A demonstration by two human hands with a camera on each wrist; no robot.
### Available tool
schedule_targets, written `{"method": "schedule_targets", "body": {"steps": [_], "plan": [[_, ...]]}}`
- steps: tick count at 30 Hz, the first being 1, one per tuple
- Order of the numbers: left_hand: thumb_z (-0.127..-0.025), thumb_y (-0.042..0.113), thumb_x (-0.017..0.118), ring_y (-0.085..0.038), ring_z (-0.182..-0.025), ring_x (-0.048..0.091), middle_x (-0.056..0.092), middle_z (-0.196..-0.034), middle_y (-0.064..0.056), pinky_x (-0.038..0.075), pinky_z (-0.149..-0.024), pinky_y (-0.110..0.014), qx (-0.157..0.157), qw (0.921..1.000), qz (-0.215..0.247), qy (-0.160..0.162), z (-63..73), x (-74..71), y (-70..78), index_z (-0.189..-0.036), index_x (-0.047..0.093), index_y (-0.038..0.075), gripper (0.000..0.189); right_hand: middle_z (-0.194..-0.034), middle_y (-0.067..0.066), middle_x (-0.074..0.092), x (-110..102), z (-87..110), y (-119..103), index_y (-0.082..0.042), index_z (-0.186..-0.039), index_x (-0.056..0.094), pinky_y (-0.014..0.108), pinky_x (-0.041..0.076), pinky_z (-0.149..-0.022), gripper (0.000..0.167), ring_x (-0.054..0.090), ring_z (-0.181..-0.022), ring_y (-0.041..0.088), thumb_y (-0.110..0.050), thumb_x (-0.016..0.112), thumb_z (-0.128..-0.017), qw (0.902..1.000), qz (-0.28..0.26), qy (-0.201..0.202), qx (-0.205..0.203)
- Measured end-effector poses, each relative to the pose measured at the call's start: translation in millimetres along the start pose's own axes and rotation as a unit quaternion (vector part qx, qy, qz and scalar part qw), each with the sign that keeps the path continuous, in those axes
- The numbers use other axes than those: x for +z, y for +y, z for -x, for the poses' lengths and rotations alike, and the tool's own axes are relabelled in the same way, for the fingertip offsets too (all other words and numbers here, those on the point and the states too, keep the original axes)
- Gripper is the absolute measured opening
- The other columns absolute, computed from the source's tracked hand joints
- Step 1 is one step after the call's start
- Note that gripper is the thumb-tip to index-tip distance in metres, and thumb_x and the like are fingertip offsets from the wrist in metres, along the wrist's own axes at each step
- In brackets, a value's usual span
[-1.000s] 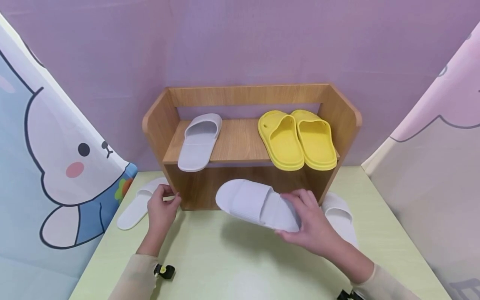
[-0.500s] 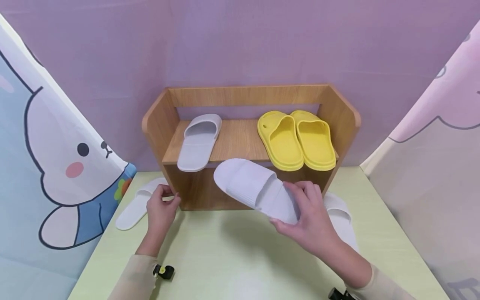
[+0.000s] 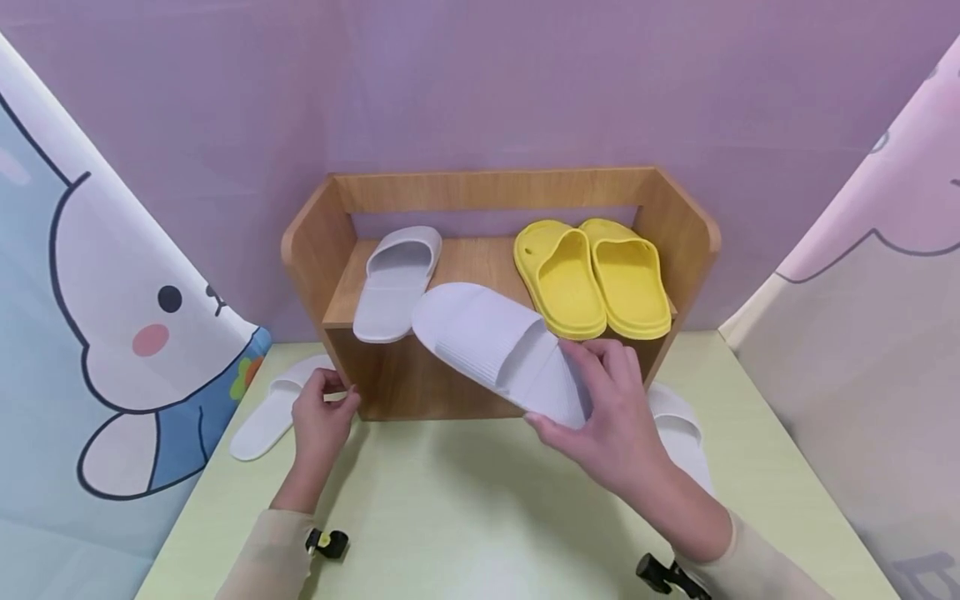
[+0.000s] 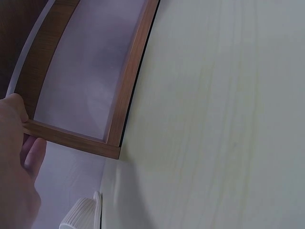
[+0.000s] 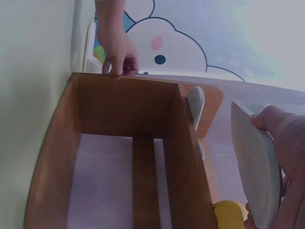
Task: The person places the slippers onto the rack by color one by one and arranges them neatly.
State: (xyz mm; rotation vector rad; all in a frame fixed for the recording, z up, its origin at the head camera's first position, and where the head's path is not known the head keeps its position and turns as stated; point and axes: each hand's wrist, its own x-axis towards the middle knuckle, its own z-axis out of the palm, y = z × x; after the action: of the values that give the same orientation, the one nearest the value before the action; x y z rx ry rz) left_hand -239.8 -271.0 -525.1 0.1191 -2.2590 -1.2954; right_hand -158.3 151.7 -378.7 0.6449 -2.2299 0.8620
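Right hand [image 3: 618, 425] grips a white slipper [image 3: 498, 354] by the heel, raised before the wooden rack [image 3: 495, 190] whose side the left hand [image 3: 322, 421] pinches; the right-wrist view bares the slipper's sole [image 5: 255, 167], the head view alone shows both yellow slippers [image 3: 570, 292] whole

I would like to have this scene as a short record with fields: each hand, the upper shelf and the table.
right hand: holds a white slipper by its heel end, in the air
left hand: pinches the left side edge of the wooden rack
upper shelf: grey slipper at left, two yellow slippers at right
table: left table slipper and right table slipper, both white, beside the rack
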Motion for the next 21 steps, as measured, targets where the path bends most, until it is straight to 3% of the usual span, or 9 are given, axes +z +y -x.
{"method": "schedule_targets", "body": {"steps": [6, 11, 21], "plan": [[-0.092, -0.004, 0.080, -0.034, -0.101, 0.075, 0.074, -0.104, -0.015, 0.055, -0.073, -0.007, 0.005, 1.0000, 0.002, 0.003, -0.4, -0.2, -0.7, -0.109, 0.065, 0.002, 0.023, -0.124, 0.024, 0.057, 0, -14.1, -7, 0.003, -0.143, 0.066, 0.052, 0.049, -0.088, 0.086, 0.050, -0.116, 0.044, -0.032, 0.099, -0.071, 0.9994, 0.020, 0.025, -0.010], [-0.091, -0.004, 0.080, -0.033, -0.099, 0.075, 0.074, -0.103, -0.016, 0.055, -0.071, -0.008, 0.009, 0.9999, 0.007, 0.008, -0.9, -0.2, -1.6, -0.107, 0.065, 0.002, 0.023, -0.119, 0.027, 0.056, 0, -26.9, -12, 0.004, -0.142, 0.066, 0.051, 0.048, -0.084, 0.084, 0.049, -0.110, 0.048, -0.036, 0.097, -0.075, 0.9974, 0.056, 0.045, -0.002], [-0.092, -0.004, 0.080, -0.034, -0.100, 0.075, 0.074, -0.104, -0.016, 0.055, -0.072, -0.007, 0.010, 0.9999, 0.002, 0.005, -1.4, 1.1, -2.5, -0.108, 0.065, 0.002, 0.023, -0.124, 0.030, 0.056, 4, -51.5, -17, 0.007, -0.141, 0.063, 0.055, 0.046, -0.085, 0.084, 0.048, -0.111, 0.048, -0.041, 0.094, -0.079, 0.9918, 0.112, 0.017, 0.059]]}}
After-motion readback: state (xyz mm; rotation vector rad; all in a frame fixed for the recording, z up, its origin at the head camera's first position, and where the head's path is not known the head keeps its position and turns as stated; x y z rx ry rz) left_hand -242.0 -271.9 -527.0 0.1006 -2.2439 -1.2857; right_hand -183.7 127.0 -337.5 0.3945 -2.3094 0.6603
